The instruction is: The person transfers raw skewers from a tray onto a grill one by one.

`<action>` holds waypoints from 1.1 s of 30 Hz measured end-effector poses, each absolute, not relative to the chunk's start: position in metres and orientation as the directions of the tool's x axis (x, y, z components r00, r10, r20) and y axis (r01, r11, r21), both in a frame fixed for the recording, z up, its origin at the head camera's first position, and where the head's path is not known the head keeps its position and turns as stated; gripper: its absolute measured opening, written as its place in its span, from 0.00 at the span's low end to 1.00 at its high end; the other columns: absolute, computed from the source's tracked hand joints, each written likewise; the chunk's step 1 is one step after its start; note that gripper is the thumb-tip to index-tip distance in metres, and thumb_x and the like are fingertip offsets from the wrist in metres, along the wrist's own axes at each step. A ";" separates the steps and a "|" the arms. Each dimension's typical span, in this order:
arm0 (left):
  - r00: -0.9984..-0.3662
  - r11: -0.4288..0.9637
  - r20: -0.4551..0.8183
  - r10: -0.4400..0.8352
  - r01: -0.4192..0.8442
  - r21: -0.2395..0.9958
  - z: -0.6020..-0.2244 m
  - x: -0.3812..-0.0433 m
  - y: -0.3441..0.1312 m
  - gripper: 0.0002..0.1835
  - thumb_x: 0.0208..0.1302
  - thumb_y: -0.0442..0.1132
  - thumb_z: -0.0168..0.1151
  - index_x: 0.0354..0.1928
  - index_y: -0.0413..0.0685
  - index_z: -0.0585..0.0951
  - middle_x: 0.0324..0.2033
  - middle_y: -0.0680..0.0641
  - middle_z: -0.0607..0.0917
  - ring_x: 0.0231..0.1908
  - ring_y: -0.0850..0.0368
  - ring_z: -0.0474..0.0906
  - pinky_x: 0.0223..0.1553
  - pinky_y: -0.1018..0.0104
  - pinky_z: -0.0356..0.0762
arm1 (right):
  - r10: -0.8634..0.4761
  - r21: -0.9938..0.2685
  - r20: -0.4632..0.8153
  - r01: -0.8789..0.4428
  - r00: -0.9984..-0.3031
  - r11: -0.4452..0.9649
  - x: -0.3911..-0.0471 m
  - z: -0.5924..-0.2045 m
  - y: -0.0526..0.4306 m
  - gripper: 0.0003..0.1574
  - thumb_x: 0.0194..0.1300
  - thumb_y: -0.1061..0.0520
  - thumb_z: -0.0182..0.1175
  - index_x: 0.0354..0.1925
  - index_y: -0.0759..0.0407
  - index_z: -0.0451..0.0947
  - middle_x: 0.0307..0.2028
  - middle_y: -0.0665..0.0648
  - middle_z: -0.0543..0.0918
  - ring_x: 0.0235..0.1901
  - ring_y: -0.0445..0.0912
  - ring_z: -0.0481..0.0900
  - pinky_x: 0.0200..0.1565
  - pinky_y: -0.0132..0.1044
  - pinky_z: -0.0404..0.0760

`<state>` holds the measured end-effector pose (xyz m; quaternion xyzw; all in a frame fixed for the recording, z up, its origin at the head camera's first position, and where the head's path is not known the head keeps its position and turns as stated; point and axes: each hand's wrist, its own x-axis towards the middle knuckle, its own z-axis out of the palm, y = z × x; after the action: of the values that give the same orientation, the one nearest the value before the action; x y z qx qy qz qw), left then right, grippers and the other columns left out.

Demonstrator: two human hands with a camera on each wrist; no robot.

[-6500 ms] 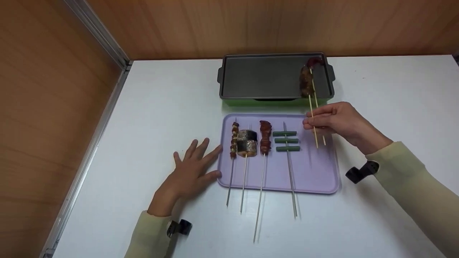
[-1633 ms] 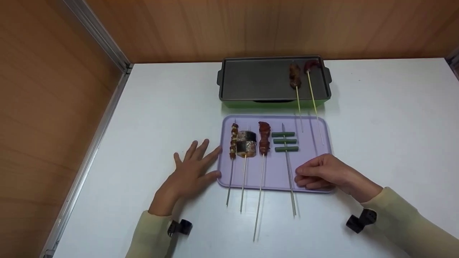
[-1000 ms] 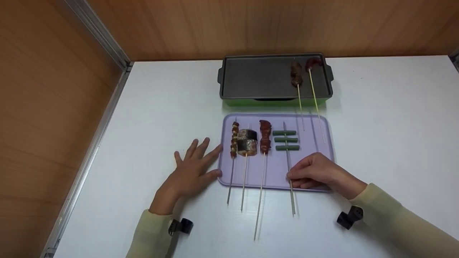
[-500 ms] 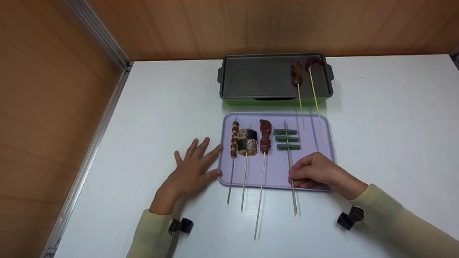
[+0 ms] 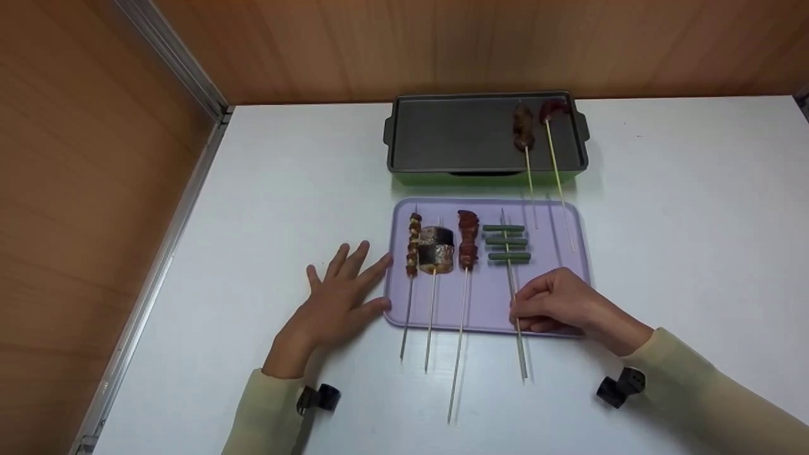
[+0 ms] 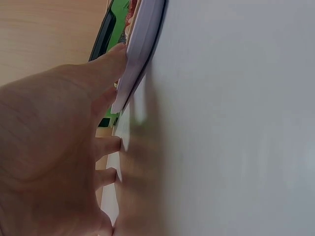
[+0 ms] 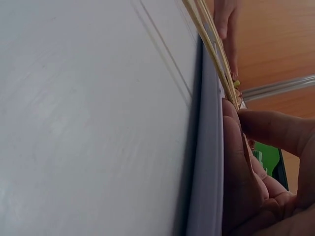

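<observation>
My right hand [image 5: 556,300] pinches the stick of a green vegetable skewer [image 5: 507,242], whose three green pieces are above the lilac tray [image 5: 483,309]. In the right wrist view, thumb and fingers close on thin wooden sticks [image 7: 216,54] by the tray rim. My left hand [image 5: 341,306] is spread flat on the table at the tray's left edge. Its thumb and index finger touch the rim. Also on the tray lie a thin skewer of small pieces [image 5: 414,245], a fish-like skewer with dark silvery skin [image 5: 436,249] and a red meat skewer [image 5: 468,240].
Behind the tray stands a green grill with a black plate [image 5: 455,136]. A brown meat skewer [image 5: 523,128] and a dark red curled skewer [image 5: 551,112] lie at its right end, sticks reaching over the tray. Wooden panels [image 5: 493,50] bound the white table [image 5: 284,170].
The two skewers my right hand held now lie on the grill. That hand has come down to the tray and pinched the green skewer, which has shifted slightly. My left hand stays put.
</observation>
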<state>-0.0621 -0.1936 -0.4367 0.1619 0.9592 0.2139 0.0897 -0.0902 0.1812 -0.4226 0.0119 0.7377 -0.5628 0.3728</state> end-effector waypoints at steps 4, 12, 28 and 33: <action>-0.931 0.855 -0.100 0.351 0.275 0.440 -0.437 -0.062 -0.194 0.35 0.69 0.64 0.51 0.76 0.71 0.57 0.77 0.47 0.49 0.75 0.41 0.34 0.58 0.21 0.29 | -0.407 -0.827 -0.555 0.425 -0.726 0.369 -0.089 -0.418 0.180 0.15 0.56 0.58 0.71 0.39 0.69 0.85 0.23 0.56 0.86 0.25 0.40 0.83 0.29 0.31 0.82; -0.930 0.850 -0.083 0.358 0.288 0.441 -0.435 -0.062 -0.193 0.35 0.69 0.64 0.51 0.75 0.70 0.58 0.77 0.46 0.49 0.75 0.40 0.35 0.58 0.20 0.29 | -0.427 -0.838 -0.539 0.409 -0.726 0.362 -0.083 -0.406 0.177 0.15 0.57 0.59 0.70 0.38 0.70 0.84 0.21 0.55 0.84 0.23 0.39 0.80 0.30 0.32 0.82; -0.932 0.858 -0.088 0.352 0.284 0.429 -0.440 -0.062 -0.194 0.35 0.69 0.64 0.50 0.75 0.71 0.57 0.77 0.47 0.49 0.75 0.41 0.35 0.58 0.20 0.30 | -0.450 -0.874 -0.453 0.283 -0.770 0.395 -0.082 -0.381 0.171 0.17 0.56 0.57 0.71 0.38 0.71 0.84 0.26 0.58 0.87 0.26 0.44 0.86 0.34 0.37 0.84; -0.932 0.861 -0.094 0.349 0.280 0.424 -0.440 -0.063 -0.194 0.35 0.69 0.65 0.50 0.75 0.72 0.57 0.77 0.48 0.49 0.75 0.42 0.34 0.58 0.20 0.30 | -0.452 -0.878 -0.438 0.262 -0.777 0.399 -0.089 -0.372 0.170 0.19 0.58 0.57 0.71 0.41 0.73 0.83 0.28 0.59 0.88 0.28 0.45 0.87 0.35 0.39 0.85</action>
<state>-0.0626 -0.1938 -0.4401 0.1638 0.9611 0.2062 0.0839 -0.0887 0.1704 -0.3724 -0.0616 0.7695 -0.5445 0.3280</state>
